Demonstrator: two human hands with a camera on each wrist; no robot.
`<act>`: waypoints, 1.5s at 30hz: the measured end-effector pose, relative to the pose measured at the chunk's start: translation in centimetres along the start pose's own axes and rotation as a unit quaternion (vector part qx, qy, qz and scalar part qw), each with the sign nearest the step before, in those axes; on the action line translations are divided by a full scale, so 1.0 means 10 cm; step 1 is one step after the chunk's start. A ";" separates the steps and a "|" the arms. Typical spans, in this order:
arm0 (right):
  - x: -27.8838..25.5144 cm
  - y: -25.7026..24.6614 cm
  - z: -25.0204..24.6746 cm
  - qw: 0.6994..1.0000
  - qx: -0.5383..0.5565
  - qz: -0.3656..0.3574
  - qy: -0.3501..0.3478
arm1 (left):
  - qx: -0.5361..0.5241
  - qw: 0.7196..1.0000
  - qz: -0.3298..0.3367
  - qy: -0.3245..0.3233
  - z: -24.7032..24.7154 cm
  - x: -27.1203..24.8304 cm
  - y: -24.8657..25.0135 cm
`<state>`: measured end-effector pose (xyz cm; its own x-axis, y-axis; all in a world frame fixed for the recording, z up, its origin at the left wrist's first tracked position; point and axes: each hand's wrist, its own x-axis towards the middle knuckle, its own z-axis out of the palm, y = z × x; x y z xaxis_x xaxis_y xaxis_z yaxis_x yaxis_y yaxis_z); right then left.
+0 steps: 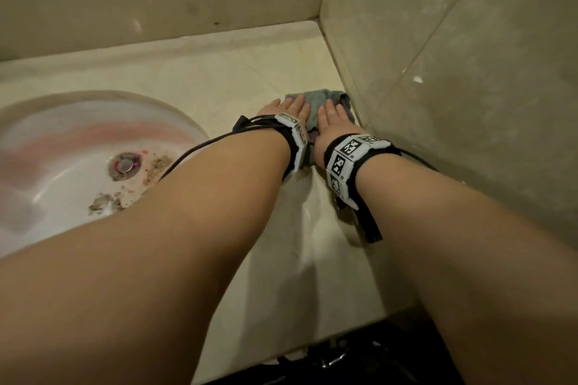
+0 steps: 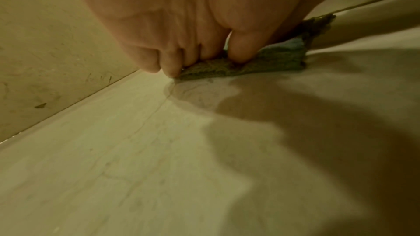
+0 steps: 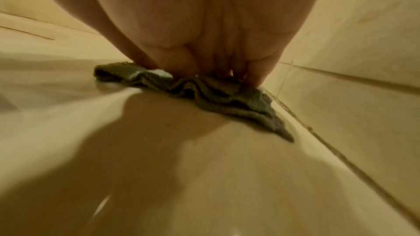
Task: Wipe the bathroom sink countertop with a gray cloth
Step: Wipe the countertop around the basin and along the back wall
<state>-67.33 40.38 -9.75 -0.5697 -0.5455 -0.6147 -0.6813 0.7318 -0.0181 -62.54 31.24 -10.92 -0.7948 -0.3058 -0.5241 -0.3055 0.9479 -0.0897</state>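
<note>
A crumpled gray cloth (image 1: 316, 100) lies on the cream countertop (image 1: 219, 78), close to the right wall. My left hand (image 1: 287, 111) rests palm down on the cloth's left side with its fingers straight. Beside it, my right hand (image 1: 336, 120) presses flat on the cloth's right side. In the left wrist view the left hand (image 2: 204, 46) bears down with its fingertips on the cloth (image 2: 272, 60), and a wet patch shows on the counter in front. The right wrist view has the right hand (image 3: 204, 56) pushing the bunched cloth (image 3: 227, 94) next to the wall joint.
A white sink basin (image 1: 62, 150) with a metal drain (image 1: 125, 164) and brown grime is set into the counter at the left. Tiled walls (image 1: 453, 56) close in the back and right. The counter's front edge (image 1: 312, 341) is below my forearms.
</note>
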 end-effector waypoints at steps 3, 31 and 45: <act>0.08 -0.02 -0.09 1.000 -0.009 -0.004 -0.003 | 0.003 1.000 -0.001 -0.003 -0.05 0.06 -0.07; 1.35 -0.27 -1.02 0.999 0.007 0.020 0.046 | -0.006 1.000 -0.013 0.023 -0.66 1.24 -0.90; 1.23 -0.56 -0.96 0.999 -0.005 0.003 0.037 | -0.004 1.000 -0.024 0.004 -0.55 0.99 -1.12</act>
<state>-74.89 25.62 -9.63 -0.6061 -0.5707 -0.5540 -0.6823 0.7310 -0.0066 -69.88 17.15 -10.45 -0.7835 -0.3516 -0.5124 -0.3476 0.9314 -0.1075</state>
